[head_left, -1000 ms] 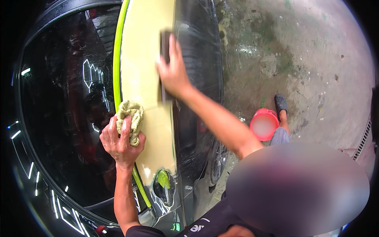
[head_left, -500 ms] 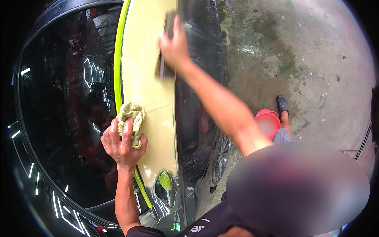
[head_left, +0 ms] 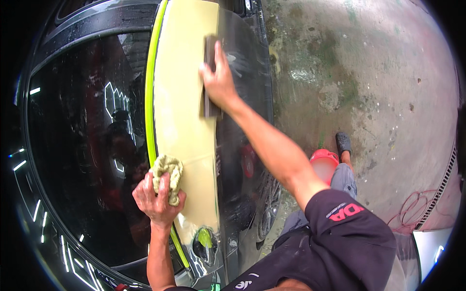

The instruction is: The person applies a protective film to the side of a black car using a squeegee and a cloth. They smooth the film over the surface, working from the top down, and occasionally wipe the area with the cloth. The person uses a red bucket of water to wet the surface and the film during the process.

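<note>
Right hand (head_left: 219,82) stretched far, fingers pressing a dark squeegee (head_left: 210,77) flat onto the yellow film (head_left: 184,116) on the car (head_left: 87,145). Left hand (head_left: 155,199) nearer, fingers clenched around a cloth (head_left: 167,177) at the film's left edge. Red bucket (head_left: 324,162) on the floor, right.

We are in a car workshop or detailing bay. A glossy black car (head_left: 87,160) fills the left half of the view, its dark glass mirroring strip lights and hexagonal ceiling lamps of the kind such bays use. A pale yellow film (head_left: 187,97) with a bright green edge strip (head_left: 149,97) lies along the wet body panel. Beside the car we stand on a bare concrete floor (head_left: 369,72), stained, damp and patched with green. A red bucket (head_left: 324,164) sits on it, and a red hose or cable (head_left: 412,213) coils near a metal drain grate (head_left: 444,186).
</note>
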